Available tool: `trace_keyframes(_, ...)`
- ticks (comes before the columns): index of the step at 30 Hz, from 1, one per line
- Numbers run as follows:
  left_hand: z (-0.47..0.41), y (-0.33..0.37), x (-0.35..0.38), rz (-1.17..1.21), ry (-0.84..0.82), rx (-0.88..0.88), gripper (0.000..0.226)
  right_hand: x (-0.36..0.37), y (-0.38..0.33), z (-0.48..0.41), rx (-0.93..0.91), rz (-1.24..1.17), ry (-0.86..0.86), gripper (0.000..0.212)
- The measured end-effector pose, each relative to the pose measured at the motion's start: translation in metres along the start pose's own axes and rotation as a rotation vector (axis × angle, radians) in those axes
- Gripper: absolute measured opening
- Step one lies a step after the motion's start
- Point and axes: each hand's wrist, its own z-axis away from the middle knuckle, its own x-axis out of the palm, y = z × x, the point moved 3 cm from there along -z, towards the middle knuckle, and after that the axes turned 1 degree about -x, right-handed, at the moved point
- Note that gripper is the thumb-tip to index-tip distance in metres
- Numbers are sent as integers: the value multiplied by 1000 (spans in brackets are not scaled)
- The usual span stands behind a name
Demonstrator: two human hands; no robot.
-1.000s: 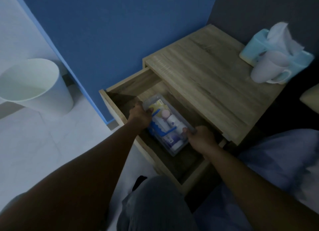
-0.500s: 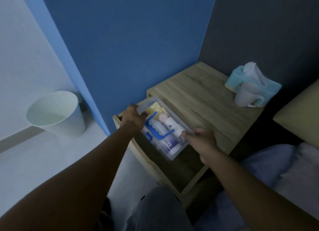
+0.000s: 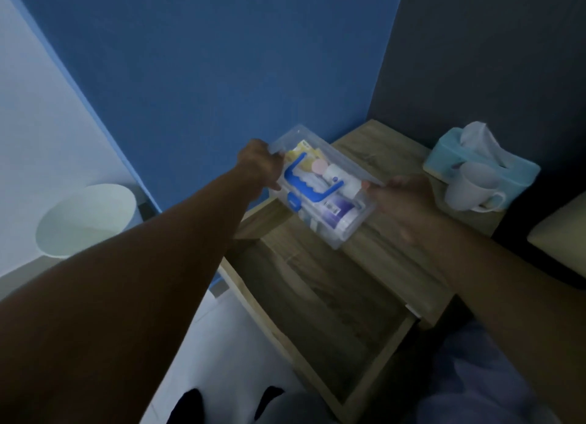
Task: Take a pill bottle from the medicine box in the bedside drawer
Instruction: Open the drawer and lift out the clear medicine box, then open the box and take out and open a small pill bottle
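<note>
Head view: we hold the box (image 3: 320, 185) by its ends above the nightstand (image 3: 380, 258), left hand (image 3: 261, 166) and right hand (image 3: 402, 198) both clamped on it. Bottles (image 3: 337, 211) lie inside; we should keep it level and set it down flat.

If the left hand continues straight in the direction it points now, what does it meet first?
The left hand already grips the end of the clear medicine box. It points up and away from the person, so beyond the box it probably meets the blue wall; depth is unclear.
</note>
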Motion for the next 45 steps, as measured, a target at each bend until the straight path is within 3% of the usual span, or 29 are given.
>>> trace_keyframes(3,-23,-2,18,29,-14,-31,47,7,4,-26,15,63,9,43)
trace_keyframes(8,-52,-6,37,36,-31,-53,49,13,4,-59,13,105,53,54)
trace_keyframes(13,-69,-8,45,38,-54,-66,55,15,5,-78,-13,125,60,48)
trace_keyframes(18,-77,-12,49,41,-36,35,50,18,8,-83,-31,204,75,47)
trace_keyframes(23,-67,-35,54,82,-21,21,61,15,9,-71,-233,407,88,55)
trace_keyframes(29,-23,-59,79,376,-42,-181,40,22,27,-56,-500,617,-124,84)
trace_keyframes(34,-13,-64,89,604,-104,-312,32,25,35,-58,-559,763,-96,98)
trace_keyframes(39,-12,-73,89,440,-14,-289,21,28,35,-61,-558,905,-98,131)
trace_keyframes(45,-6,-73,87,382,70,-201,22,28,36,-62,-576,920,-90,134)
